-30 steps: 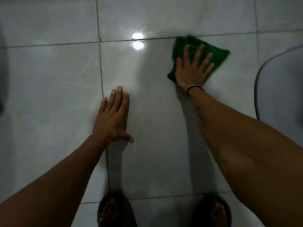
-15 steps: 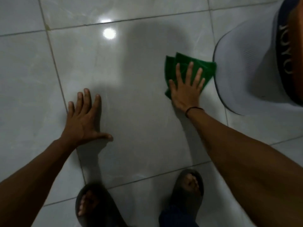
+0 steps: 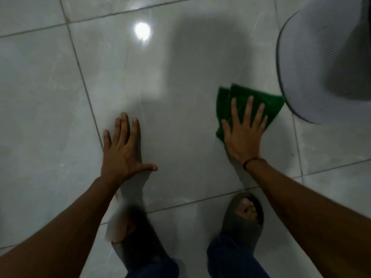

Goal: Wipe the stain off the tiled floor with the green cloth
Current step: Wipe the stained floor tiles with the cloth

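**Right hand flat on the green cloth, left hand flat on the tile**

The right hand (image 3: 244, 135) lies in the right middle of the frame, palm down, with its fingers spread apart. It presses on the green cloth (image 3: 241, 95), it does not close around it. The cloth is folded and lies flat on the tiled floor (image 3: 50, 117), under the fingers and the palm. Its edges come out beyond the fingertips toward the top of the frame, and also to the left of the thumb. The right corner of the cloth reaches the rim of a pale round brim (image 3: 321, 63) that fills the upper right corner; whether they touch, I cannot tell. A thin dark band (image 3: 252, 160) is around the right wrist.

The left hand (image 3: 122, 151) is in the center left of the frame, well apart from the cloth. It is open, flat on the bare tile, with the thumb stretched to the right, and it holds nothing. It rests just beside a grout line.

A bright round light reflection (image 3: 142, 30) shows on the glossy tile in the upper middle. At the bottom, two feet in dark sandals (image 3: 241, 223) stand on the floor. A stain is not clear to see on the tiles.
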